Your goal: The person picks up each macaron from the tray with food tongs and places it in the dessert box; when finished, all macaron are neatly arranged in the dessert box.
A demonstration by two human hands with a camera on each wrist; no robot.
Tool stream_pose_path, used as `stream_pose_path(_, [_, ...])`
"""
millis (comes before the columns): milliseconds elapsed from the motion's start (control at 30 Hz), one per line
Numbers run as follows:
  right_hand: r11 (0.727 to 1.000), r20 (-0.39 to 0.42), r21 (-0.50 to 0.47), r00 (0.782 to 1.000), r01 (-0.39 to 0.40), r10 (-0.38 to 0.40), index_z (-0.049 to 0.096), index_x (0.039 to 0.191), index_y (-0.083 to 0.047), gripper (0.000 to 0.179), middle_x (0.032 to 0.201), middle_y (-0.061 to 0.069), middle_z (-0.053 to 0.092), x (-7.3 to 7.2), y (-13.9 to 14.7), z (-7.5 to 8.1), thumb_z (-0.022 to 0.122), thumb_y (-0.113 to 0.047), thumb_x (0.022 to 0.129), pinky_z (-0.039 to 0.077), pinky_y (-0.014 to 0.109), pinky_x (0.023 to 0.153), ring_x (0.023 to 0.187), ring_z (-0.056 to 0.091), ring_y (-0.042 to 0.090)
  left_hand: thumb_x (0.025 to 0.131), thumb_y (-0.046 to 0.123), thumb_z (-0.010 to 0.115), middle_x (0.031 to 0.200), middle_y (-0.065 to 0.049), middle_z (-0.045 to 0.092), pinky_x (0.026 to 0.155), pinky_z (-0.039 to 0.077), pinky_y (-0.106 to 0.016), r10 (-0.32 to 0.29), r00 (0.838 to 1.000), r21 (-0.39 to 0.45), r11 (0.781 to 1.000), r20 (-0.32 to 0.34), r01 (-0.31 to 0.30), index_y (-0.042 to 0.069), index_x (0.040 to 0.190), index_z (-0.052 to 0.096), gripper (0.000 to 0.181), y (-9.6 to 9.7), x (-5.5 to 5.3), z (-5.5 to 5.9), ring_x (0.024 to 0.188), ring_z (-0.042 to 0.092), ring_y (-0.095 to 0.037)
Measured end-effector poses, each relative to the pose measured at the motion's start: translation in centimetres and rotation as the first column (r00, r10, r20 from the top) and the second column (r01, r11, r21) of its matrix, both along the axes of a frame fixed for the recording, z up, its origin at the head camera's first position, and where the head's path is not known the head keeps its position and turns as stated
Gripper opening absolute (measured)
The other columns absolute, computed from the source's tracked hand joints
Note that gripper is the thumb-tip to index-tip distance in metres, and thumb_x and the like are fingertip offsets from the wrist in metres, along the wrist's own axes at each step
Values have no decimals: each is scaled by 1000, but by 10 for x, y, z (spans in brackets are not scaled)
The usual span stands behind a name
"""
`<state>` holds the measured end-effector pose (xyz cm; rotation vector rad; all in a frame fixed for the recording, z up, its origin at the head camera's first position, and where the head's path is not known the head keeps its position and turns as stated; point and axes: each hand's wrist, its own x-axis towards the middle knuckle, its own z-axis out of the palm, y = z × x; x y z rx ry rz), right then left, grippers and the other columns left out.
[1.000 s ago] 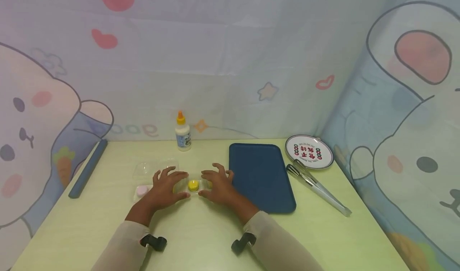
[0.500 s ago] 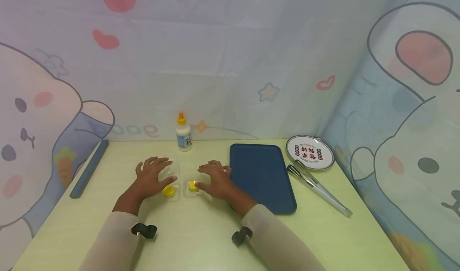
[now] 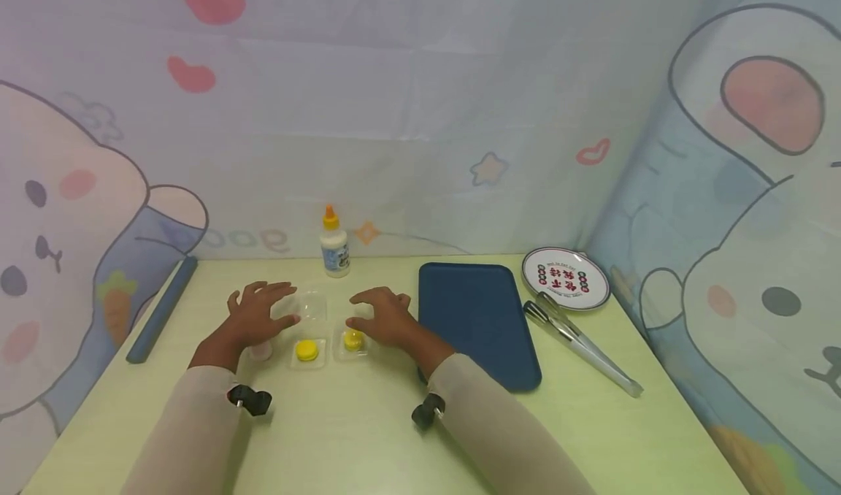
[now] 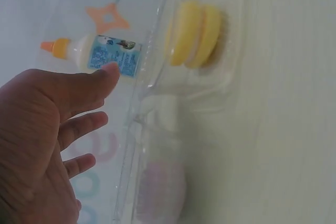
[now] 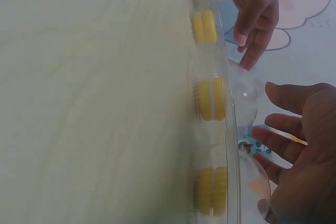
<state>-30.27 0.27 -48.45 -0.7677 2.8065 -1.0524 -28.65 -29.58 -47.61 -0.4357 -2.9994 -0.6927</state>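
Clear plastic macaron boxes stand in a row on the table. One holds a yellow macaron (image 3: 306,350), with a raised clear lid (image 3: 313,307) behind it; to its right is a second yellow macaron (image 3: 353,339). My left hand (image 3: 252,316) hovers at the left end, fingers spread and holding nothing, partly covering a pink macaron (image 3: 260,350). Over the right part of the row is my right hand (image 3: 389,320), its thumb close above the second yellow macaron. The right wrist view shows its relaxed fingers (image 5: 281,142) beside the domed lids, and a third yellow macaron (image 5: 211,191).
A glue bottle (image 3: 336,250) stands at the back by the printed cloth. Right of my hands lies a dark blue tray (image 3: 476,327), with metal tongs (image 3: 581,343) and a lettered plate (image 3: 566,278) beyond it. A grey-blue bar (image 3: 162,309) lies along the left edge.
My left hand has moved left, uncovering a yellow macaron and part of a raised lid. My right hand has shifted slightly left and closer to the other yellow macaron.
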Motion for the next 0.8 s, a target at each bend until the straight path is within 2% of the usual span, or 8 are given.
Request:
stream_pose_path(167, [1000, 2, 30, 1000, -4, 4, 73, 143, -15, 46, 149, 0, 71, -7, -12, 3, 77, -36, 103, 30, 56, 106, 146, 58, 26, 103, 34, 75, 166, -28, 47, 119, 6, -87, 3, 999, 21, 1000, 48, -4, 5, 157, 53, 65, -3, -7, 0, 154, 25, -61])
stream_pose_path(400, [994, 22, 101, 999, 29, -31, 72, 145, -18, 46, 150, -2, 71, -17, -37, 9, 74, -39, 104, 28, 60, 113, 146, 59, 26, 101, 34, 77, 166, -29, 47, 119, 4, -88, -5, 994, 14, 1000, 105, 4, 7, 158, 53, 67, -7, -12, 3, 155, 22, -64])
stream_pose_path(567, [984, 34, 164, 996, 72, -79, 72, 145, -22, 45, 148, -5, 72, -23, -51, 7, 73, -42, 105, 29, 56, 113, 147, 57, 23, 101, 29, 79, 168, -28, 45, 121, 2, -87, -2, 991, -17, 1000, 134, 5, 9, 160, 51, 69, -10, -19, 1, 156, 20, -64])
stream_pose_path(800, [970, 63, 229, 994, 74, -91, 68, 149, -26, 48, 151, -9, 70, -26, -64, 6, 71, -46, 106, 30, 56, 115, 147, 57, 24, 98, 29, 82, 168, -28, 45, 120, 1, -88, -21, 988, -26, 999, 152, 25, 9, 160, 51, 73, -14, -22, -1, 156, 19, -64])
